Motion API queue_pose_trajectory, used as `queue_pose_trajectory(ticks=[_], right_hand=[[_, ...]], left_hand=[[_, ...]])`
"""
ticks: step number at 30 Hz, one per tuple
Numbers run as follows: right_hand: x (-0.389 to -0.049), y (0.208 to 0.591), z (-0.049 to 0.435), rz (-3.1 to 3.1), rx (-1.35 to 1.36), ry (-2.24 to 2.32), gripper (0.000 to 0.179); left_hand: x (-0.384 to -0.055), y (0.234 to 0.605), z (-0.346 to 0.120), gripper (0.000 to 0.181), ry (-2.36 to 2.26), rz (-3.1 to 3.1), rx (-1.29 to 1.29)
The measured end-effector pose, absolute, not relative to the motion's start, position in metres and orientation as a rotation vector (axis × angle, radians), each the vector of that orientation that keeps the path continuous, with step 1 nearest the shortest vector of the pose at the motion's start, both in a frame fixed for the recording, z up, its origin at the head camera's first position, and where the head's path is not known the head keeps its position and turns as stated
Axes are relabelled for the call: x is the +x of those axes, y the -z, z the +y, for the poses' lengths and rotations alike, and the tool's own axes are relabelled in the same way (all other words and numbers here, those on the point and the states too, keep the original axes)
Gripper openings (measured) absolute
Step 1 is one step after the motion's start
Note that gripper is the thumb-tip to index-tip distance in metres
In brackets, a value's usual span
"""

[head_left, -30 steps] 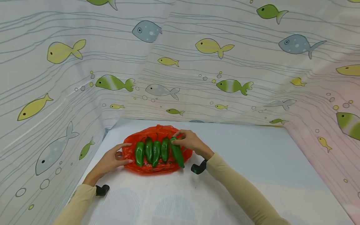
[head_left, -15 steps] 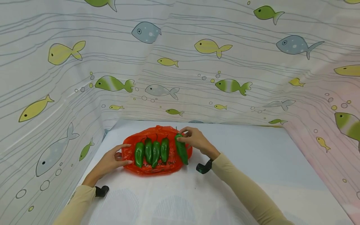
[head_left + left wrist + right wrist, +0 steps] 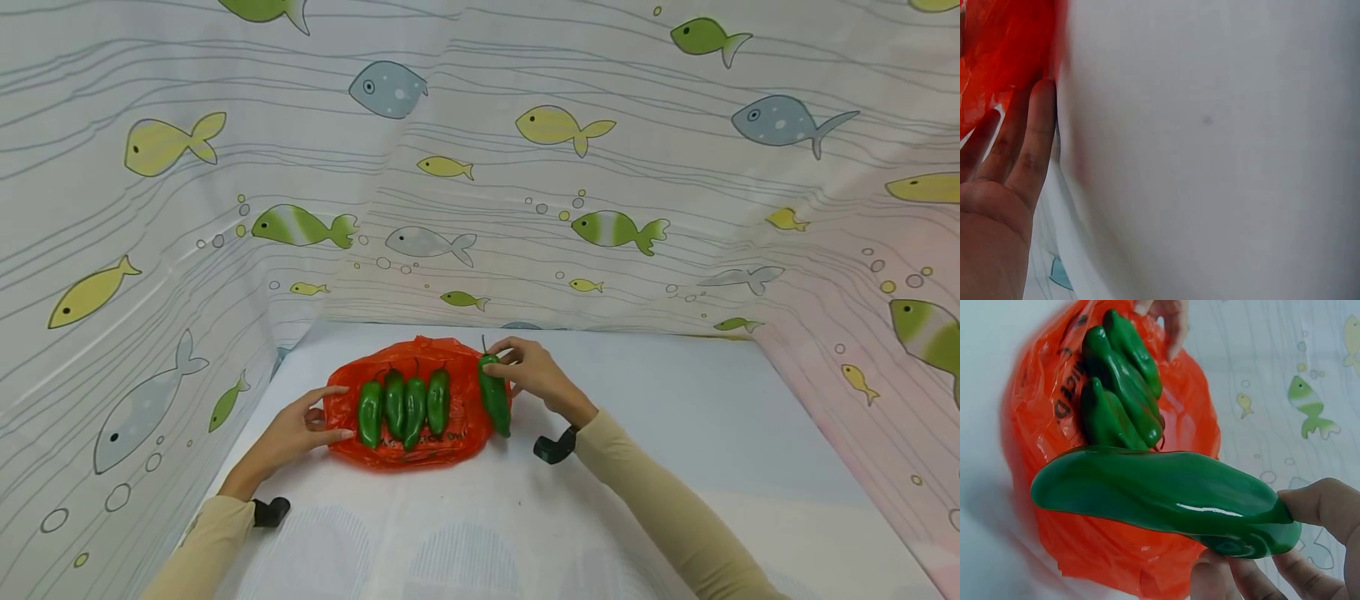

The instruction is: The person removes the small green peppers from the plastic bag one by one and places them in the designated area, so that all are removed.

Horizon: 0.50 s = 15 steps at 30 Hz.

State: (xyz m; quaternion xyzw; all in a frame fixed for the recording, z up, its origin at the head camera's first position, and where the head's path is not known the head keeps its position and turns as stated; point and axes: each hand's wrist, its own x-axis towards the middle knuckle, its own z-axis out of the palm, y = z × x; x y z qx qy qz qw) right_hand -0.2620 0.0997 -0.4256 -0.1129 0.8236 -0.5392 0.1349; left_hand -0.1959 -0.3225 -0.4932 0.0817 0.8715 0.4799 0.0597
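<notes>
My right hand (image 3: 536,371) pinches a long glossy green pepper (image 3: 495,396) near its stem end, at the right rim of a red plastic bag (image 3: 468,392). In the right wrist view, the thumb is on one side of this pepper (image 3: 1160,490) and the fingers on the other. Several more green peppers (image 3: 415,412) lie side by side on the bag, stems away from me. My left hand (image 3: 288,429) is at the bag's left edge, thumb and fingers spread. The left wrist view shows straight fingers (image 3: 1034,137) against the red plastic.
The bag lies flat on a white table (image 3: 637,417), with dark printed letters on it. A fish-patterned curtain (image 3: 480,200) surrounds the table at the back and both sides. A small black device (image 3: 555,447) sits at the right wrist, another (image 3: 272,512) at the left.
My right hand has moved right with the pepper, lifting it away from the row toward the bag's right edge. The gap beside the other peppers has widened. My left hand stays in place.
</notes>
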Motion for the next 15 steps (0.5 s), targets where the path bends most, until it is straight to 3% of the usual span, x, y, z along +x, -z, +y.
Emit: queue_pose_trajectory(ticks=[15], right_hand=[[-0.263,0.429,0.117,2.392,-0.303,1.59,0.036]], left_hand=[[-0.199,0.495,-0.323,0.081,-1.457,2.625,0.262]])
